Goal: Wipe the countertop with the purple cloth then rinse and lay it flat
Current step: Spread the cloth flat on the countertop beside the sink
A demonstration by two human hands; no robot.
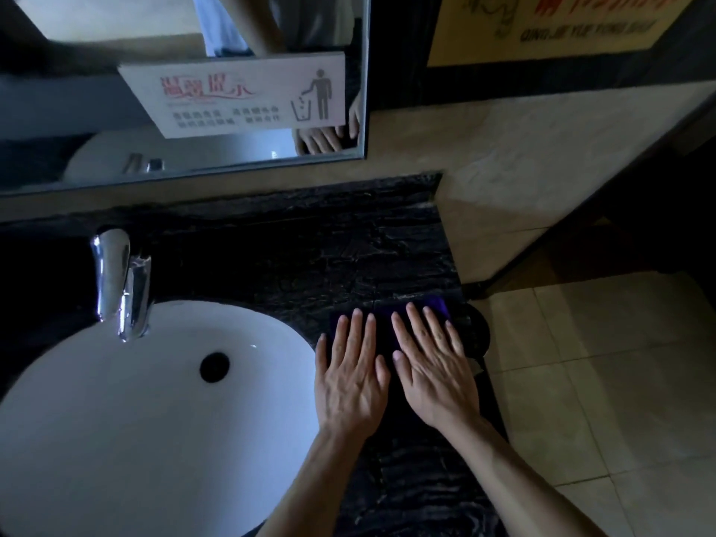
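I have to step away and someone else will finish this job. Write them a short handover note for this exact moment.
Left hand and right hand: both flat, fingers straight, pressing side by side on the purple cloth.
The cloth lies spread on the dark countertop, right of the white sink, near the counter's right end.
The faucet shows no running water.
Whether wiping or rinsing is done cannot be told; check before leaving the cloth flat.

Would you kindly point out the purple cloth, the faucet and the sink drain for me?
purple cloth [438,304], head view, the bare far right corner beyond the fingertips.
faucet [116,273], head view, middle of the chrome spout.
sink drain [214,367], head view, centre of the dark hole in the white basin.
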